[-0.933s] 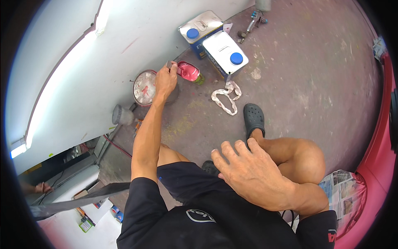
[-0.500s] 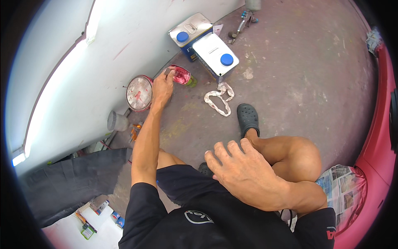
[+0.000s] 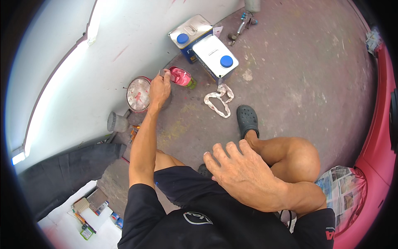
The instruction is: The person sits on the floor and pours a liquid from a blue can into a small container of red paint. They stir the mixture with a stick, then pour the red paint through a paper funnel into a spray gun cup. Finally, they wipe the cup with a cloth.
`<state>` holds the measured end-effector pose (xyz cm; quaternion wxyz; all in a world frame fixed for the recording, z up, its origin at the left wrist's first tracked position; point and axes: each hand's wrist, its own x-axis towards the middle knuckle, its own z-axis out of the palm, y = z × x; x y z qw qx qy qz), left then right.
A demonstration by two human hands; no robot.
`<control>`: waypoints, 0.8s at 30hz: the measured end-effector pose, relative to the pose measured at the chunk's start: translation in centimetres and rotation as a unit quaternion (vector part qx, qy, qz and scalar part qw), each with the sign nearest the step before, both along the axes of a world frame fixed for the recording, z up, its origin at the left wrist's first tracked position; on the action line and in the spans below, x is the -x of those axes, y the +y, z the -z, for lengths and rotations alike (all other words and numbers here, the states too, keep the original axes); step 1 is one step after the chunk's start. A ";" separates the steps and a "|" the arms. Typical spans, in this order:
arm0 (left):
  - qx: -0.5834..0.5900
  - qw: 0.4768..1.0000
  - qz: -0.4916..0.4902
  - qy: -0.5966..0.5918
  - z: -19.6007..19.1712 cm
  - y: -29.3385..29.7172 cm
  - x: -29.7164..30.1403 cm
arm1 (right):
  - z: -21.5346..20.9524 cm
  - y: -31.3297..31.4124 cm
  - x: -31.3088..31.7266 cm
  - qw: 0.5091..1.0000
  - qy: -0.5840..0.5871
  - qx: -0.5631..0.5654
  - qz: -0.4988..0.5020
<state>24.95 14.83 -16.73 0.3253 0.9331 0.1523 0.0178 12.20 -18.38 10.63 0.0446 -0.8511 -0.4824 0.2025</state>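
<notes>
There is one small can [image 3: 192, 84] on the floor, with wet pink paint [image 3: 181, 76] in it. One flat grey stick [image 3: 161, 72] is by its left edge. The left hand [image 3: 159, 90] has that stick in its fingers, which are closed tight around it. The can is just to the right of those fingertips, very near; I can't tell if they touch it.

The right hand [image 3: 242, 174] is well away from the can, over the person's lap. Its fingers are bent and spread a bit. I see nothing in them, but the palm is hidden.

To the left of the left hand is one round pail [image 3: 138, 94] with a paint-spotted top, and one grey cup [image 3: 117, 122] is near it. Past the can are two big square tins, a back one [image 3: 200, 25] and a front one [image 3: 211, 50], with one blue cap each. One twisted white loop [image 3: 217, 101] lies below the front tin. Farther off is one spray gun [image 3: 241, 27]. Two dark shoes show, the clearer one [image 3: 247, 120] beside the loop. One pink car panel [image 3: 377, 162] curves along the right.
</notes>
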 end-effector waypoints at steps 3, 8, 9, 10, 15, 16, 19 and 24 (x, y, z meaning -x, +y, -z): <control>0.048 0.999 0.003 0.011 1.3 -0.2 0.4 | 0.1 0.1 0.1 1.000 -0.010 -0.003 -0.005; 0.086 0.996 0.007 -0.002 1.5 -0.9 0.6 | 0.0 0.5 0.1 1.000 -0.001 0.003 -0.005; 0.089 0.996 0.009 -0.018 1.4 -0.9 0.6 | 0.1 0.5 0.1 1.000 -0.004 0.001 -0.005; 0.079 0.997 0.008 -0.017 1.1 -1.0 0.6 | 0.1 0.5 0.1 1.000 -0.005 0.001 -0.006; 0.009 1.000 0.019 -0.023 -0.9 -0.9 -0.3 | 0.2 0.4 0.3 1.000 0.004 0.012 0.007; -0.003 1.000 0.014 -0.025 -0.8 -0.5 -0.4 | 0.3 0.4 0.3 1.000 0.004 0.009 0.009; -0.032 0.999 0.002 -0.027 -0.7 0.1 -0.6 | 0.5 0.3 0.4 0.999 -0.009 -0.038 0.013; -0.019 1.000 -0.002 -0.006 -0.8 -0.1 -0.9 | 0.4 0.3 0.3 0.999 -0.009 -0.043 0.012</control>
